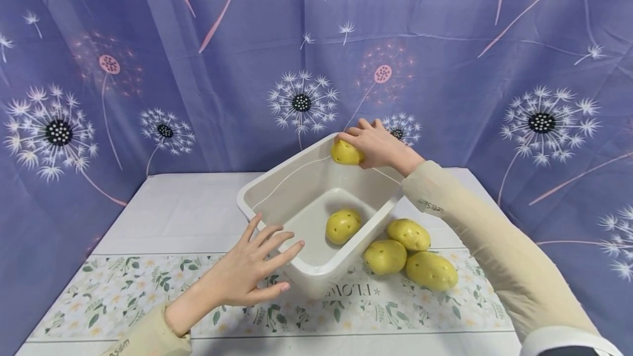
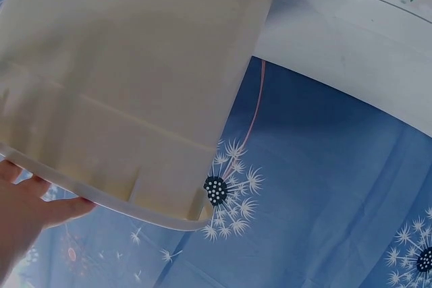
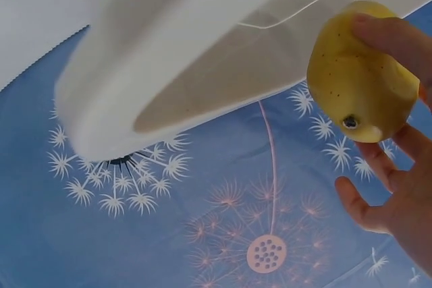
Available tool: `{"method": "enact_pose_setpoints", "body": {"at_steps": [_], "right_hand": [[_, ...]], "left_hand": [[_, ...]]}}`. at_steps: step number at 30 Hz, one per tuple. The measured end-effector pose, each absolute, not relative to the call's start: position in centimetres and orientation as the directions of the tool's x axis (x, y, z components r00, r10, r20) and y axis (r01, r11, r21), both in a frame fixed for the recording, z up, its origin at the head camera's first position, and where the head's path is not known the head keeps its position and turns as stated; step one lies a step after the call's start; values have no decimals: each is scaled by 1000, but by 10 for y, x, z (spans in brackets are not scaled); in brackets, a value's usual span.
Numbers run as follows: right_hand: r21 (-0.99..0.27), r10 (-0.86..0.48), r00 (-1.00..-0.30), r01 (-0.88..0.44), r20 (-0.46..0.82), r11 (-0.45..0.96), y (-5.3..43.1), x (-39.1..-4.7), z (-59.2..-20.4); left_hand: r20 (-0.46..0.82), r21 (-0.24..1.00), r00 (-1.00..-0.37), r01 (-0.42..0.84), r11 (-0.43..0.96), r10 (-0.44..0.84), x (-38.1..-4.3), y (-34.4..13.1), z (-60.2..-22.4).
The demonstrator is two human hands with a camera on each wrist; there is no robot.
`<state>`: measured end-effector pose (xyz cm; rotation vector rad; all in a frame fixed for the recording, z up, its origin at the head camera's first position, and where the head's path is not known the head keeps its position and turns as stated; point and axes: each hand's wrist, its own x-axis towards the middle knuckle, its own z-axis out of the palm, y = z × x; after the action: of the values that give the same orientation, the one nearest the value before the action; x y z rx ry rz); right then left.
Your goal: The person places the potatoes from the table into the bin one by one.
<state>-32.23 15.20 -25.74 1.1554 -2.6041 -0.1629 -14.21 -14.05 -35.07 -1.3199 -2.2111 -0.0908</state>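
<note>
A pale grey-white plastic bin [image 1: 277, 194] stands on the table, turned at an angle, with one yellow potato [image 1: 343, 226] on its floor. My right hand [image 1: 377, 144] grips another potato [image 3: 358, 75] between thumb and fingers, over the bin's far corner. In the right wrist view a dark spot shows on that potato's end. My left hand [image 1: 252, 268] lies along the bin's near left rim with fingers spread and straight, holding nothing. The left wrist view shows its fingers [image 2: 71, 208] at the rim beside the bin's outer wall.
Three more potatoes [image 1: 385, 257] sit clustered on the table just right of the bin. A floral cloth strip [image 1: 148, 295] with printed lettering runs across the white table [image 1: 188, 207]. A blue-purple curtain [image 1: 222, 98] with dandelion prints hangs behind.
</note>
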Motion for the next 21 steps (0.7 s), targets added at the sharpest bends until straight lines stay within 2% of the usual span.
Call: {"method": "enact_pose_setpoints", "body": {"at_steps": [11, 21], "right_hand": [[302, -760, -599, -698, 250, 649, 155, -327, -264], [282, -766, -582, -713, 271, 642, 163, -319, -265]], "left_hand": [[495, -227, -360, 825, 517, 791, -142, -140, -351], [491, -225, -365, 824, 520, 791, -143, -141, -351]]}}
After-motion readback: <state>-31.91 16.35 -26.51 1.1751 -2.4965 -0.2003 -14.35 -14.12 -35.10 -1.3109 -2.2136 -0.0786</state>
